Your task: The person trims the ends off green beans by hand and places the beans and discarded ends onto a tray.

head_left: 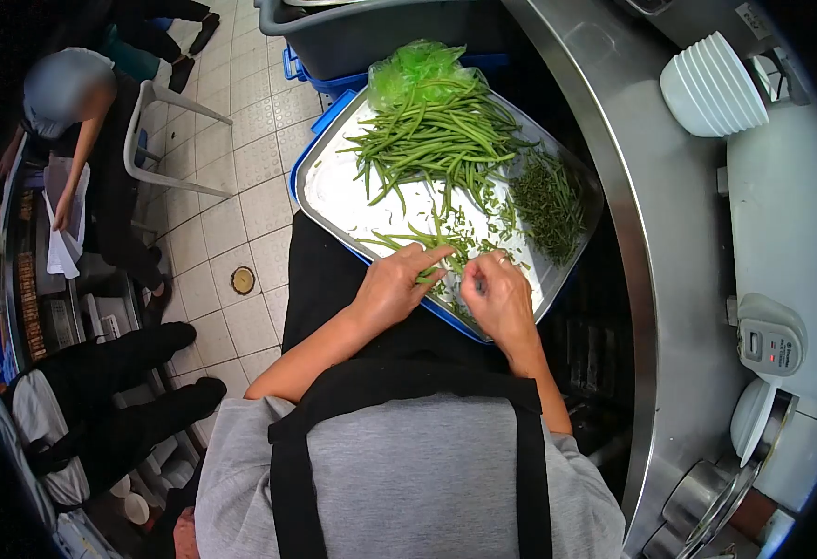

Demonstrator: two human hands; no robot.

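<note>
A metal tray (319, 193) lies over my lap, holding a large heap of long green beans (446, 130) with a green plastic bag (418, 70) at its far end. Small cut bean pieces (483, 219) are scattered in the middle, and a darker pile of thin green strips (548, 207) lies on the right. My left hand (404, 282) is closed round a few green beans at the tray's near edge. Beside it my right hand (497, 293) is pinched closed on something small and dark, mostly hidden by the fingers.
A grey bin (362, 42) stands beyond the tray. To the right runs a steel counter (651, 233) with stacked white bowls (711, 88) and a scale (770, 340). A chair (180, 177) and two other people are on the left, one holding papers (66, 219).
</note>
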